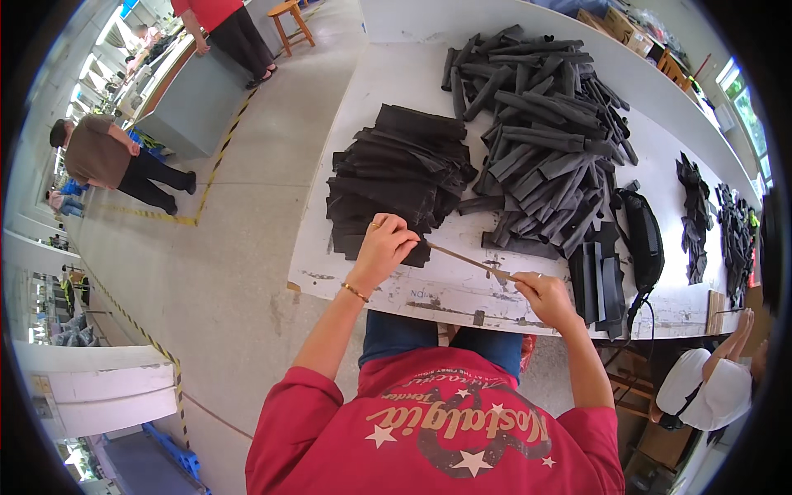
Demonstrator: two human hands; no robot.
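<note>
Left hand (386,243) pinches flat black fabric piece (388,247) from the stack (396,177) under my fingers, right hand (546,295) grips thin wooden stick (470,262); keep stick tip just beside my left fingertips, feeding straight.

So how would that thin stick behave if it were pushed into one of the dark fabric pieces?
The stick spans straight between the left hand and right hand without sagging, so it is probably stiff. It looks slim, so likely light and perhaps snappable. The fabric pieces lie limp, probably floppy.

Black waist bag (645,239) on the white table (396,91), wooden stool (290,21), perhaps cartons (615,21) beyond.
</note>
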